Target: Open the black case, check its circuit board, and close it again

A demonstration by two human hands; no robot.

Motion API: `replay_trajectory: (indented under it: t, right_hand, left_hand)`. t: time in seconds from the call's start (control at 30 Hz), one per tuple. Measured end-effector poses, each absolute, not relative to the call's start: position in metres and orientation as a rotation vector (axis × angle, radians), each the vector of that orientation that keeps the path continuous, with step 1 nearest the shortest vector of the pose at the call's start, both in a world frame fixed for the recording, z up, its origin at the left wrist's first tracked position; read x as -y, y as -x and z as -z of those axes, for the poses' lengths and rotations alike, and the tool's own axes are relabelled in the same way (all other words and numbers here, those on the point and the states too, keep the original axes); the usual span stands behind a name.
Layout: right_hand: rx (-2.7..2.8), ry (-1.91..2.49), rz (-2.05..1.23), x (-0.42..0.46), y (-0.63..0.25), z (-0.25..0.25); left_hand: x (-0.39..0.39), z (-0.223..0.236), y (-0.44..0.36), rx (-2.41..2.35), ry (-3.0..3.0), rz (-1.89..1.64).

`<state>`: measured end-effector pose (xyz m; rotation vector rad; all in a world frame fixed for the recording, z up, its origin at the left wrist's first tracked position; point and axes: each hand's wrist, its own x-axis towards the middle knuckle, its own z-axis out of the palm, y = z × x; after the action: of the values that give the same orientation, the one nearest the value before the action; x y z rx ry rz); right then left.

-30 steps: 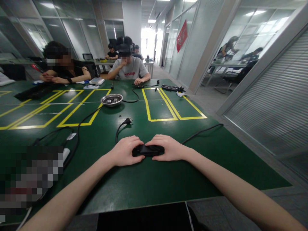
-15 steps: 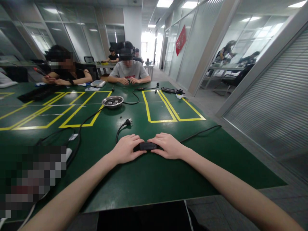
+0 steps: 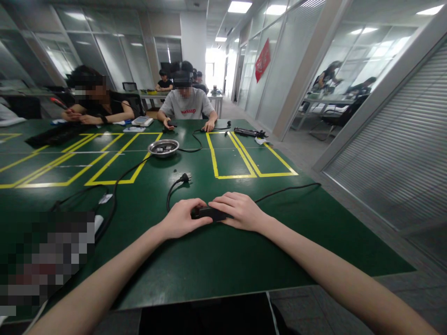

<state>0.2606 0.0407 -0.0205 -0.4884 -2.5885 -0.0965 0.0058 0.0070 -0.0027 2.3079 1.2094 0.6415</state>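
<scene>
Head view shows me the left hand (image 3: 180, 218) and right hand (image 3: 241, 212) both grasping the black box (image 3: 212, 214), long axis running left-right, one end toward each palm.

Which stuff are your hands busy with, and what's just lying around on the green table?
In use:
Black block, between the left hand and right hand
Plug, maybe on the block's cord

Probably just lying about:
Metal bowl
Folded black stand
White cable tag
</scene>
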Motion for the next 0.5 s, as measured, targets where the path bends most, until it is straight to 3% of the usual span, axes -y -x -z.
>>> replay_trajectory:
  t: [0.2,0.5]
  right_hand:
    - [2.612,0.642,-0.246,-0.0434,-0.259,0.018]
    - [2.539,0.594,-0.193,-0.0388,-0.2601,0.0182]
  left_hand:
    - [-0.0111,0.0093,-0.0057,-1.211,-2.568,-0.703]
    - [-0.0077,0.0071,-0.0068,-1.126,-2.725,-0.619]
